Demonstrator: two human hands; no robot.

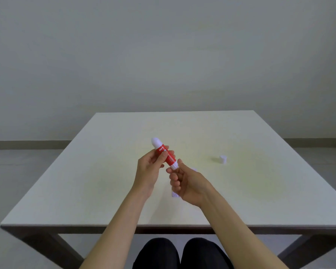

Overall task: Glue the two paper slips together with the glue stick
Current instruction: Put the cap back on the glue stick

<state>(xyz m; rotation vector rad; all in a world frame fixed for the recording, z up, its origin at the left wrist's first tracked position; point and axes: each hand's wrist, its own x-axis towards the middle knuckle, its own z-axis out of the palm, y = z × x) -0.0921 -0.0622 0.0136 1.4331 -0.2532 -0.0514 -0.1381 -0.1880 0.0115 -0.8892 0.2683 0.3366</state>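
A red glue stick [168, 155] with white ends is held tilted above the table, its rounded white tip pointing up and away. My left hand [150, 167] grips the red barrel. My right hand [184, 181] pinches the white bottom end between thumb and forefinger. A small white cap [223, 159] stands on the table to the right. The paper slips lie mostly hidden under my right hand; one corner with printed text [175, 194] shows below it and a white bit [194, 169] above it.
The pale table [105, 181] reaches to a front edge close to me, and my knees show beneath it. A plain wall and grey floor lie behind.
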